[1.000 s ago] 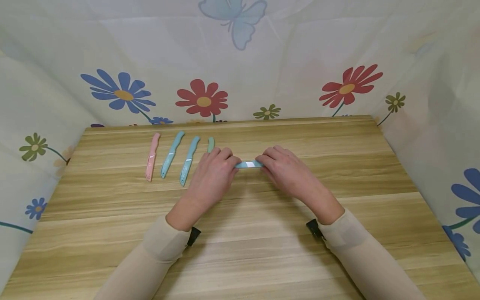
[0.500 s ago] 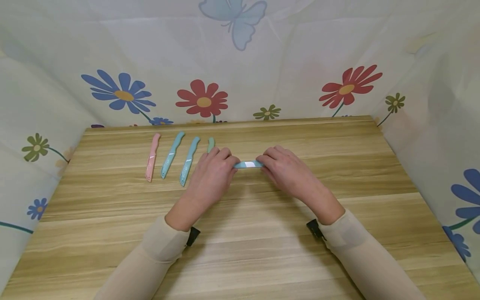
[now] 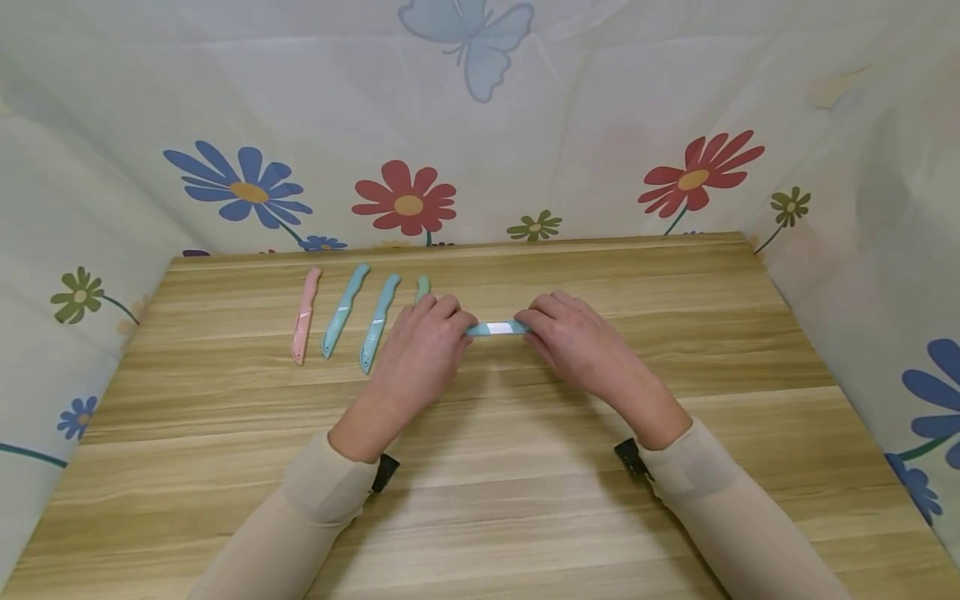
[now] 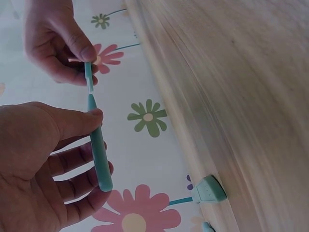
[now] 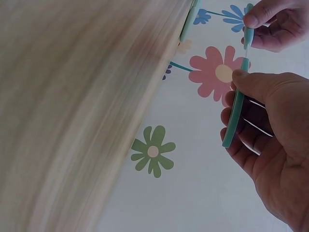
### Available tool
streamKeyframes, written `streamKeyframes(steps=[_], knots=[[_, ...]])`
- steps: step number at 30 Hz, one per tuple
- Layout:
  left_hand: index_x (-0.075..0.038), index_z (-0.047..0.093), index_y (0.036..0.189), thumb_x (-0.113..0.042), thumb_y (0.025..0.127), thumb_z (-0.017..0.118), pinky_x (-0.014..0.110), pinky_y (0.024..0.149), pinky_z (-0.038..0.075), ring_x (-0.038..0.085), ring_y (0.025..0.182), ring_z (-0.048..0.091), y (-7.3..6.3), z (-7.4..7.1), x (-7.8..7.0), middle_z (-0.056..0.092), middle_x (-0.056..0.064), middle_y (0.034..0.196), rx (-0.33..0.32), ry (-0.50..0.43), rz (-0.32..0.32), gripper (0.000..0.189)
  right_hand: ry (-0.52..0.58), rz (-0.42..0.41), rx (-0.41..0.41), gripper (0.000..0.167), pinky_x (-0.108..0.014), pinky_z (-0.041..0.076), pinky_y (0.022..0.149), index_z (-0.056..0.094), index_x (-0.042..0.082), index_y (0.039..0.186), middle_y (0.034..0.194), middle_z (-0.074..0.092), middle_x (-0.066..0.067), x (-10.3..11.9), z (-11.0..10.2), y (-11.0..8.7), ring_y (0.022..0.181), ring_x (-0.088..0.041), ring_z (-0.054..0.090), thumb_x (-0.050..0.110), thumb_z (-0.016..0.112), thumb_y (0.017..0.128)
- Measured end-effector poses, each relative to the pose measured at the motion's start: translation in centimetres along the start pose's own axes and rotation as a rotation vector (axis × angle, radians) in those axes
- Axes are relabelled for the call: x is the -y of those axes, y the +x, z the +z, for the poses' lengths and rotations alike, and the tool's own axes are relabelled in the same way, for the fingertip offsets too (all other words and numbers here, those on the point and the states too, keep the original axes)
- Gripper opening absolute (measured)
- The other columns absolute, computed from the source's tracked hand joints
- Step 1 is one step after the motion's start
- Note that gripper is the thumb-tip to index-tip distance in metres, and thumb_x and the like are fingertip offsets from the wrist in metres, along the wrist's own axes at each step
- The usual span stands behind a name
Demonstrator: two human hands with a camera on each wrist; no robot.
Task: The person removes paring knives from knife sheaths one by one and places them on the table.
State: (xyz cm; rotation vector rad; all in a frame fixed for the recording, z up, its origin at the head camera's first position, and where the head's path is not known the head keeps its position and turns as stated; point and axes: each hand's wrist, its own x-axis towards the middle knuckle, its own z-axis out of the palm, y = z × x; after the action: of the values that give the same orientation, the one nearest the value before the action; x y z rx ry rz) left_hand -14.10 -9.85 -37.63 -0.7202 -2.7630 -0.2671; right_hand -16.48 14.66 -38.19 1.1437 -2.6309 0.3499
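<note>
Both hands hold a light blue sheathed knife (image 3: 499, 328) level above the table, one at each end. A white strip of blade shows between its two blue parts. My left hand (image 3: 422, 346) pinches the left part between thumb and fingers; in the left wrist view that blue part (image 4: 100, 154) lies along the fingers. My right hand (image 3: 579, 343) grips the other part the same way, a slightly curved blue piece (image 5: 234, 113) in the right wrist view. Which part is handle and which is sheath I cannot tell.
Left of the hands, a pink knife (image 3: 303, 317), a blue knife (image 3: 345, 311) and another blue knife (image 3: 379, 323) lie sheathed side by side. A green knife (image 3: 422, 287) is mostly hidden behind my left hand. The wooden table (image 3: 487, 517) meets a flowered cloth (image 3: 592, 125) at the back.
The white strip between the two blue parts has grown slightly wider, as the left hand has shifted a touch left. The knives on the table have stayed put.
</note>
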Motion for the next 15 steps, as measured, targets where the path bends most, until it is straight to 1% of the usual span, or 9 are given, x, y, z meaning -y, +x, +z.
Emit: streamKeyframes(steps=[8,15], knots=[[-0.009,0.079,0.114,-0.018,0.094,0.084,0.038,0.075,0.052,0.025,0.093,0.057,-0.09,-0.15,0.08,0.065,0.004,0.102,0.003,0.003,-0.012,0.022,0.006,0.003,0.001,0.027,-0.038,0.055,0.086,0.074,0.001,0.122,0.111,0.070,-0.010,0.00,-0.05,-0.01,0.099,-0.027,0.062,0.013,0.078,0.099],[-0.010,0.079,0.114,-0.018,0.093,0.085,0.039,0.076,0.053,0.026,0.095,0.059,-0.14,-0.22,0.13,0.066,0.004,0.102,0.000,0.004,-0.013,0.023,0.001,0.007,0.001,0.026,-0.039,0.055,0.085,0.074,0.001,0.122,0.112,0.070,-0.010,-0.05,-0.01,-0.06,0.099,-0.027,0.062,0.012,0.078,0.098]])
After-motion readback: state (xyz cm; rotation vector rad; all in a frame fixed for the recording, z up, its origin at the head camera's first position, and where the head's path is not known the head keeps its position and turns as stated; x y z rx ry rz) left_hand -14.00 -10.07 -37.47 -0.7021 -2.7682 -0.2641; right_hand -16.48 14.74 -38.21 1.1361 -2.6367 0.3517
